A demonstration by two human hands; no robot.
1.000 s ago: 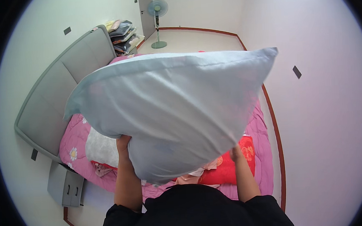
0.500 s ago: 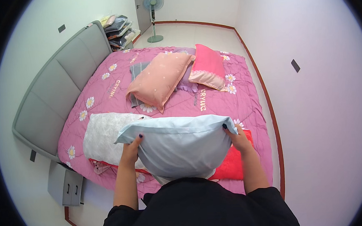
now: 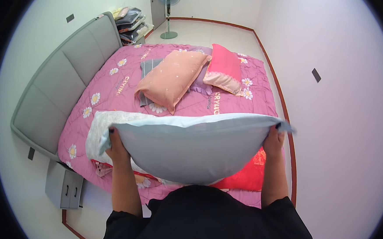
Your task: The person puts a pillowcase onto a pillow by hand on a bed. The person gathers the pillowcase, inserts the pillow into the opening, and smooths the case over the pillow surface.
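A light blue pillow is stretched between my two hands, raised in front of my body above the near side of the bed. My left hand grips its left upper corner, thumb on the near face. At the opposite upper corner, my right hand is closed the same way. The pillow's lower part sags in a curve. Behind and below it lie a whitish-grey pillow on the left and a red textile piece on the right, both partly hidden.
On the pink flowered bedspread farther back lie a peach pillow, a pink pillow, and grey and purple pieces beneath. A grey headboard and nightstand stand left. Bagged textiles and a fan are at the back.
My hands have moved apart, the left leftward and the right rightward, pulling the light blue pillow wider and flatter. The view has shifted slightly.
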